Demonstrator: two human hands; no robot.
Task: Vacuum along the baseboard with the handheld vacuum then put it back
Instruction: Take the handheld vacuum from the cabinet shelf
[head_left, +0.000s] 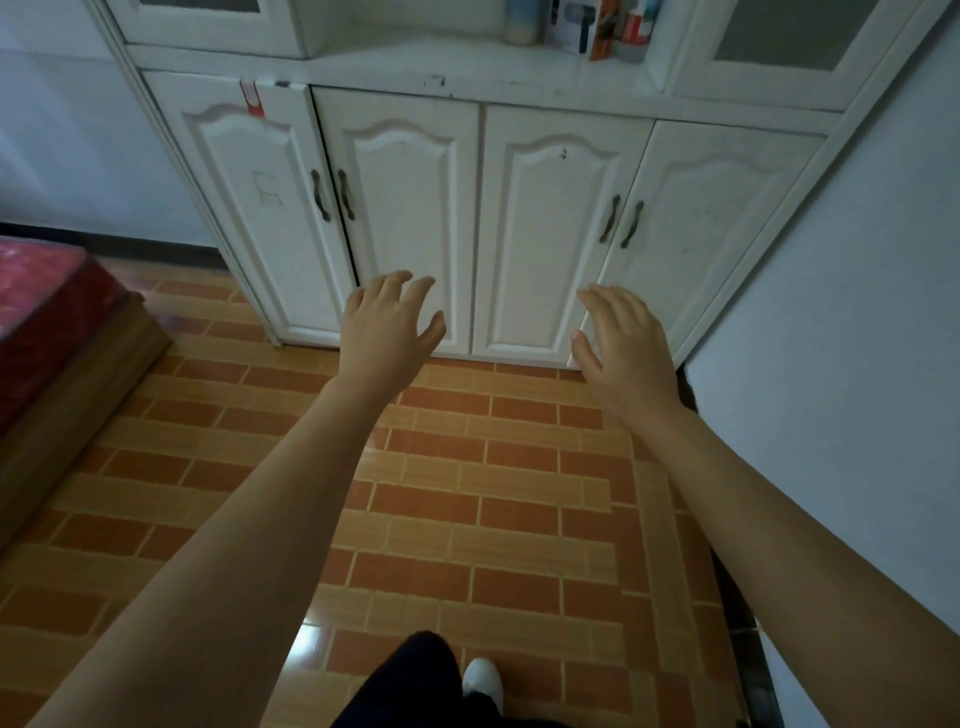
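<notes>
Nearest the lens: a dark trouser leg (410, 680) and a white shoe (482, 675) on the tiled floor (467, 493), with both bare forearms extended forward from the lower corners. The left hand (389, 332) and the right hand (623, 348) are held out, backs up, fingers spread and relaxed. Neither grasps anything, and neither can be confirmed as touching the cabinet doors (550, 234) in front of which they appear. No handheld vacuum is plainly in view. The only candidate is an upright box (571, 26) on the open shelf (415, 65) above the doors, printed with a grey appliance; its contents cannot be verified, and the unit may equally be behind the closed doors. That box lies well above and beyond both hands, towards the right, so the right hand is judged the nearer for a reach, which would have to go up and forward. The dark baseboard (130, 243) runs along the foot of the left wall, well apart from either hand. Assessment: the task is at its outset, with the tool not yet in hand.
</notes>
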